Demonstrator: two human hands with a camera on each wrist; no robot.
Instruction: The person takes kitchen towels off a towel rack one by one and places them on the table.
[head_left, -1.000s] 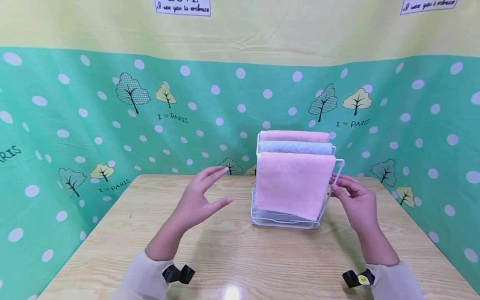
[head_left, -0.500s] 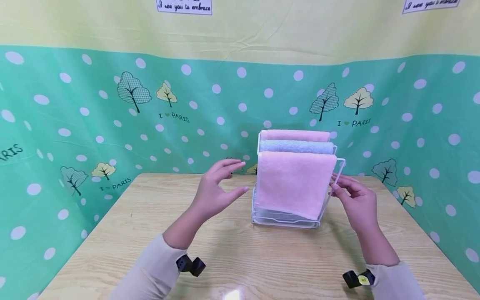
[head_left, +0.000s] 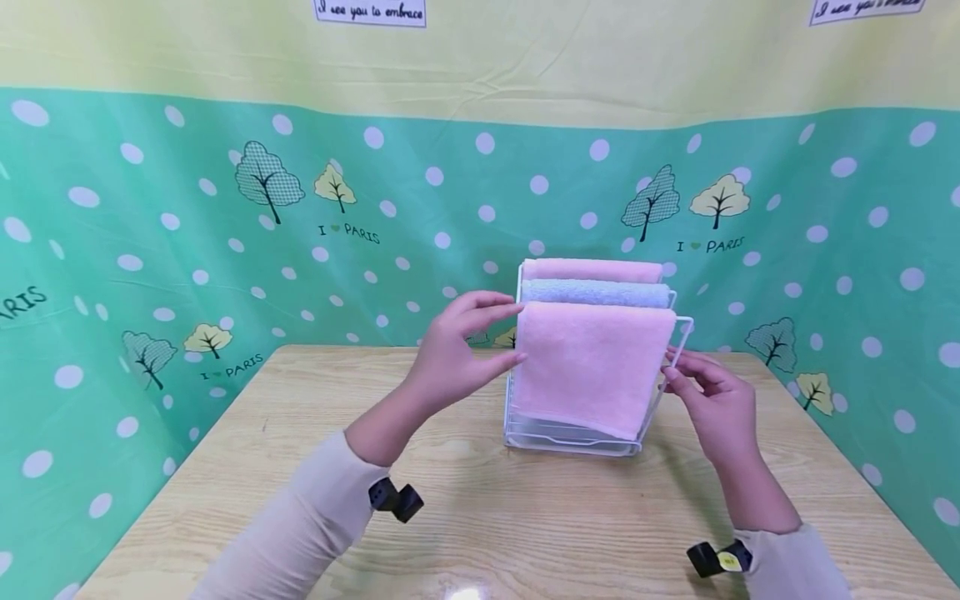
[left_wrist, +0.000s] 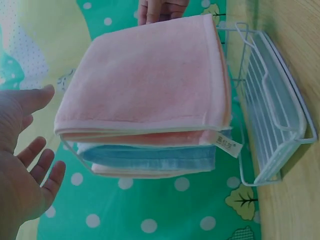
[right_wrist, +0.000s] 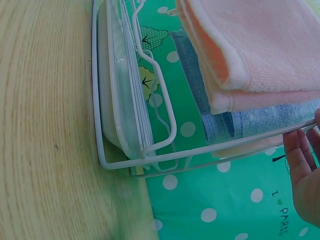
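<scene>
A white wire towel rack [right_wrist: 200, 151] stands on the table with folded towels hung on its bars. The front pink towel [head_left: 592, 367] covers most of a blue towel [head_left: 596, 292], and behind that is another pink towel [head_left: 592, 270]. My right hand [head_left: 716, 408] pinches the rack's right side wire between thumb and fingers, as the right wrist view also shows. At the rack's left side is my left hand [head_left: 457, 354], thumb and fingers spread apart, fingertips right at the front towel's left edge. A small label [left_wrist: 227, 145] sticks out from that towel.
A shallow pale tray [right_wrist: 111, 95] sits in the rack's base, under a wire grid. The wooden table [head_left: 300, 433] reaches back to a green dotted cloth backdrop [head_left: 337, 275]. Each wrist wears a small black camera.
My left hand has moved right and slightly up, from beside the rack to the front towel's left edge. The right hand keeps its place on the rack's side wire.
</scene>
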